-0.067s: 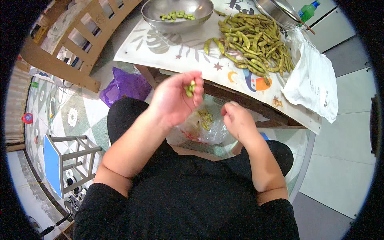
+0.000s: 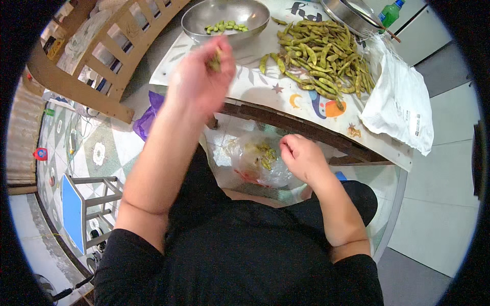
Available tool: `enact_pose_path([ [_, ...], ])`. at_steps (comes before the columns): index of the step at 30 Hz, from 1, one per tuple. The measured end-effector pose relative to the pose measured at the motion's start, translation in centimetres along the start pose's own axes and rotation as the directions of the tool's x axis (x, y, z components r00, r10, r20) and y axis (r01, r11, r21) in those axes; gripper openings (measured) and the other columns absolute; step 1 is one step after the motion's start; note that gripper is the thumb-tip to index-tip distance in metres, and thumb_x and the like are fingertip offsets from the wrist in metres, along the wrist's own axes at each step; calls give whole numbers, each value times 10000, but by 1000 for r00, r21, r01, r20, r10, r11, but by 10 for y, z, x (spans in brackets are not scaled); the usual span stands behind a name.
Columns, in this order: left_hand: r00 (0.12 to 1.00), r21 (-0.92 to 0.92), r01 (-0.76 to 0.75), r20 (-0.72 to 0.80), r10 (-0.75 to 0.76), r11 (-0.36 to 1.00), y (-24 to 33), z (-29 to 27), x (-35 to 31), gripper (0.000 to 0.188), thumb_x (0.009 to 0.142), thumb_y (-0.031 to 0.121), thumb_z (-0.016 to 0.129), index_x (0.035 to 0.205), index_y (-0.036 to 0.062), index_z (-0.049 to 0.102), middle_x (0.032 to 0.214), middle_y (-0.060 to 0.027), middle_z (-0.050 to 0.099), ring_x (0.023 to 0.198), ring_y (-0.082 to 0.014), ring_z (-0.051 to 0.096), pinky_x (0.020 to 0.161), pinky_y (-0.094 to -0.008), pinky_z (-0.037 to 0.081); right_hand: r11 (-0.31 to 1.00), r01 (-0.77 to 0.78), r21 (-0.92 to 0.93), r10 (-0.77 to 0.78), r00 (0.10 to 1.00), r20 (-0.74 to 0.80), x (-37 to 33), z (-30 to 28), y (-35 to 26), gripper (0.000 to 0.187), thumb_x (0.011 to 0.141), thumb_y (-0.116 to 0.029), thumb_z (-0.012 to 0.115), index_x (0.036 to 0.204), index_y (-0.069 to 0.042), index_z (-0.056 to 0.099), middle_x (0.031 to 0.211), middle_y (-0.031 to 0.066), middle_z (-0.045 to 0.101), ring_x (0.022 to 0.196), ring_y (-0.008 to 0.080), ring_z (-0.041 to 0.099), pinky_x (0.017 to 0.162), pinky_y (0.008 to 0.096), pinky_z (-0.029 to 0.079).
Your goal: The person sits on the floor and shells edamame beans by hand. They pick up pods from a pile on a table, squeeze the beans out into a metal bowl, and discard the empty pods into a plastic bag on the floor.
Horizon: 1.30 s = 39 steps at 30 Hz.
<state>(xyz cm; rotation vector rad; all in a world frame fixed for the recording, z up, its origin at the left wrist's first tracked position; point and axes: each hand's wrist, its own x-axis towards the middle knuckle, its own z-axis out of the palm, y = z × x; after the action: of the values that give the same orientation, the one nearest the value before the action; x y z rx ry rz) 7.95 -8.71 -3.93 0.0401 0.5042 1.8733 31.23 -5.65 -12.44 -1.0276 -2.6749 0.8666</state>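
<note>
My left hand, somewhat blurred, is raised over the table's near edge just short of a steel bowl. Its fingers curl around several shelled green beans, partly hidden by the fingers. More shelled beans lie at the bottom of the bowl. Lower down, in front of the table edge, my right hand has its fingers pinched together; whatever they may hold is hidden. Beside it, below the table edge, a clear plastic bag contains green pods or shells. A heap of bean pods covers the middle of the tabletop.
On the printed table cover, a white plastic bag hangs over the right edge. A metal pot and green bottle are at the back right. A wooden railing, purple bag and blue-topped stool are left.
My left hand has moved up and toward the bowl with the beans in it, its palm turning. My right hand has barely moved.
</note>
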Motion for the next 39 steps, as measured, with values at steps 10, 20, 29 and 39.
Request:
enact_pose_path([
  [10,830,817,-488,324,454,309,59,39,106,320,756,-4,402,1074,-38,401,952,-114,551,813,-174,471,756,-271,383,959,277,67,-277,961,1,-9,-40,-34,220,759,-210,509,906,-47,518,744,96,562,686,268,542,592,350,427],
  [20,708,788,-393,588,392,-474,27,38,99,209,698,160,570,899,115,608,752,-54,601,667,-173,560,628,-292,435,958,260,121,-264,964,22,-14,-27,-14,201,764,-221,504,885,-62,528,772,89,559,699,262,543,602,351,432],
  [29,774,370,-375,630,-67,-850,-43,30,43,222,749,283,518,750,70,582,801,-97,542,722,-270,554,624,-368,452,966,256,14,-257,964,66,-11,-25,-14,180,758,-215,503,856,-66,533,756,91,544,701,276,535,609,360,433],
  [39,812,603,-242,555,182,-760,-50,-15,49,171,745,209,511,784,53,569,782,-114,564,694,-270,550,623,-348,443,958,287,24,-288,957,34,-10,-12,-8,155,754,-195,511,837,-68,543,771,92,549,704,282,535,607,358,438],
])
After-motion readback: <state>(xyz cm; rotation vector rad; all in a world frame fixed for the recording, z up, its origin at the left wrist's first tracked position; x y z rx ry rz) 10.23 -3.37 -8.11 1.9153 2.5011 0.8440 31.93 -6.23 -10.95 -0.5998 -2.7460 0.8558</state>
